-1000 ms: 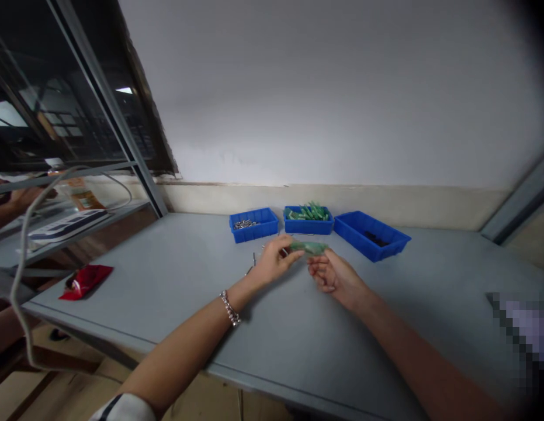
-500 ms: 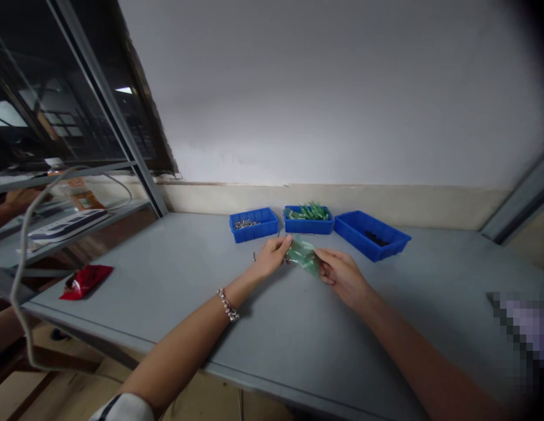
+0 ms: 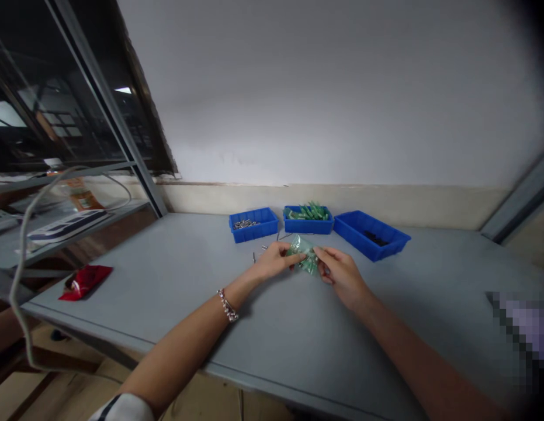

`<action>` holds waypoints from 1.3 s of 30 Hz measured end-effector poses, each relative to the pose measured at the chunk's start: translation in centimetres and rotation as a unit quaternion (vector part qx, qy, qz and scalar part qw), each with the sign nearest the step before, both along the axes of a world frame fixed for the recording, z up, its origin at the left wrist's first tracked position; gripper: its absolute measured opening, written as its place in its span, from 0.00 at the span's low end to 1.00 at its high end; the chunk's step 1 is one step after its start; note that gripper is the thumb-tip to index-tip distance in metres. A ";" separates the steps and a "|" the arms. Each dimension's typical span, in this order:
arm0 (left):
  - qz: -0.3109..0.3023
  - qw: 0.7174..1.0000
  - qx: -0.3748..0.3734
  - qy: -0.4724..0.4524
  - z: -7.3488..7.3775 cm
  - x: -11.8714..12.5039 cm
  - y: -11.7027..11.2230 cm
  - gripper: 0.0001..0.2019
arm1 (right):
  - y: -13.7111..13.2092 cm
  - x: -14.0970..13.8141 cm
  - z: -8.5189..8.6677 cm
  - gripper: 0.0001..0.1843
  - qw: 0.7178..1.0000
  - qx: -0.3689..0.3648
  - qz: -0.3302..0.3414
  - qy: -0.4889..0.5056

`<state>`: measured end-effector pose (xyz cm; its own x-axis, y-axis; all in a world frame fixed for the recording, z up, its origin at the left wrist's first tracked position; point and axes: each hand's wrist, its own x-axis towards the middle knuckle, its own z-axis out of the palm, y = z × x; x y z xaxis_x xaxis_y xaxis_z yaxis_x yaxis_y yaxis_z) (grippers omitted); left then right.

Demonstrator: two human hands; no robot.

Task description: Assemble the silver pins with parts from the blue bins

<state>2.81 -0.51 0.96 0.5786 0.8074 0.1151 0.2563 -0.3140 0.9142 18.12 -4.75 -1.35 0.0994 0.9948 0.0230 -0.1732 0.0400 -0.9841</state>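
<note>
Between my hands, above the middle of the table, is a crinkled, see-through green plastic bag (image 3: 303,245). My left hand (image 3: 274,261) pinches its left side, the thumb laid across the plastic. My right hand (image 3: 337,270) grips the bag's right edge between thumb and fingers. Whatever the bag holds is too small to make out. Just beyond stands a blue bin (image 3: 309,225) full of similar green bags. A second blue bin (image 3: 254,233) with small metal parts is to its left. Several loose metal pieces (image 3: 263,248) lie near my left hand.
A third blue bin (image 3: 372,237) with dark parts stands at the right. On the table's left lies a red packet (image 3: 86,282). A pale cable (image 3: 23,275) loops beside a shelf bearing a striped white case (image 3: 69,227). A pixelated patch covers the right edge.
The bag has become more bunched up, and my left thumb has moved right across it. My right hand keeps its grip. At far left, another person's hand has left the shelf.
</note>
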 end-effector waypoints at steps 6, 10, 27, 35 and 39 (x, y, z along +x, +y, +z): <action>0.008 1.000 0.027 -0.009 0.1 -0.1 0.0 0.16 | 0.0 -0.2 0.1 0.19 1.000 -0.012 -0.021 0.001; 0.028 0.998 0.056 0.002 0.1 0.0 0.1 0.15 | -0.2 -0.1 0.3 0.19 0.997 -0.054 -0.046 0.011; 0.015 0.891 0.432 0.137 -0.3 -1.0 0.0 0.15 | -0.7 0.6 1.6 0.08 0.978 -0.115 0.138 0.109; 0.107 0.893 0.408 0.159 -0.1 -1.5 0.9 0.15 | -0.1 0.5 1.3 0.13 0.999 -0.035 0.017 0.008; 0.156 0.879 0.410 0.188 -0.1 -2.1 1.7 0.12 | 0.1 1.1 1.5 0.12 0.993 -0.015 -0.068 -0.090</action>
